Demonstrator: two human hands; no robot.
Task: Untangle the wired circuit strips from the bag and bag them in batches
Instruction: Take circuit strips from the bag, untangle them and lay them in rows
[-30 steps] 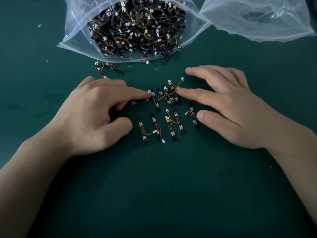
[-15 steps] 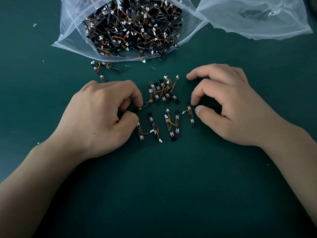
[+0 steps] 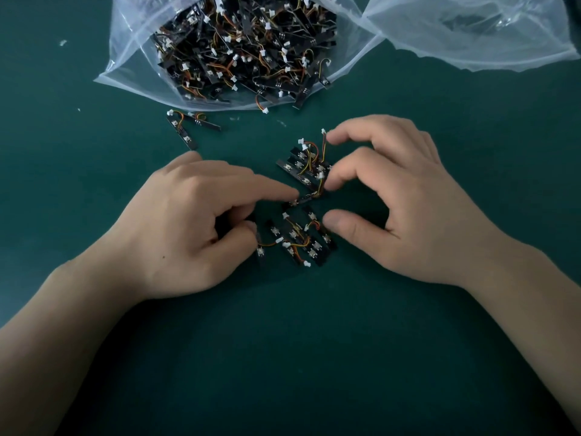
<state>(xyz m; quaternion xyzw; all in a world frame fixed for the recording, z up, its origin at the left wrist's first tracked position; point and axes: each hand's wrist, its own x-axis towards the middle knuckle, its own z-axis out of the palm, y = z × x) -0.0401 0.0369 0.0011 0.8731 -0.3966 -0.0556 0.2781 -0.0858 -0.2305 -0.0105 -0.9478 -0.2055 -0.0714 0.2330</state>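
Note:
Several black circuit strips with orange wires and white plugs lie on the green mat between my hands. An upper cluster point(image 3: 300, 166) is touched by the bent fingertips of my right hand point(image 3: 402, 209), whose thumb rests against the lower cluster point(image 3: 301, 242). My left hand point(image 3: 188, 228) points its index finger at a single strip point(image 3: 303, 199) lying between the two clusters, and its thumb touches the leftmost lower strip. Neither hand lifts anything. The clear source bag point(image 3: 132, 80), open toward me, is full of tangled strips.
A second clear bag point(image 3: 471, 33) lies at the top right, nearly empty. Two loose strips point(image 3: 185, 132) sit just below the full bag's mouth, left of the upper cluster. Small white specks dot the mat at the far left.
The two clusters have been pushed closer together. My left index finger has stretched out onto the middle strip, and my right fingers and thumb have closed in against the clusters.

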